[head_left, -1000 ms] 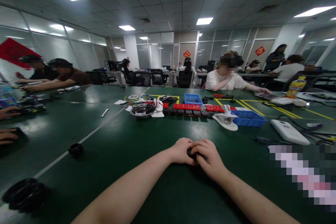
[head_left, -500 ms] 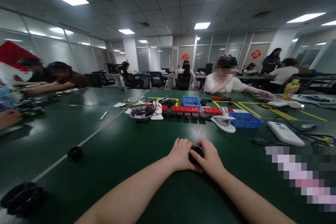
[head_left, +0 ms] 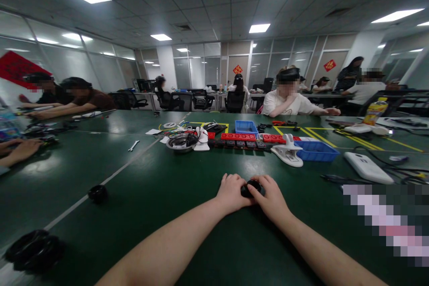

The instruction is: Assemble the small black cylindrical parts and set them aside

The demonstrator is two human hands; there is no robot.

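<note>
A small round black object (head_left: 253, 186), perhaps a coil, rests on the green table (head_left: 201, 246) between both hands. My left hand (head_left: 233, 193) curls round its left side, thumb side against it. My right hand (head_left: 271, 196) wraps its right side, with the thumb lying across the top. Its lower part is hidden by the fingers. Off to the left stands a similar black coil (head_left: 98, 193), and a bigger black bundle (head_left: 35, 250) lies at the lower left.
Ahead lie a metal bowl (head_left: 182, 142), red power strips (head_left: 238, 136), a white clamp (head_left: 288, 151) and blue trays (head_left: 317, 151). A wrench (head_left: 133, 145) is at left, a white device (head_left: 368, 167) at right. A person's hands (head_left: 23, 149) show at far left.
Both hands stay round the black object, with a slight shift of the fingers. Across the table, a person's outstretched arm has drawn back. The view has moved slightly.
</note>
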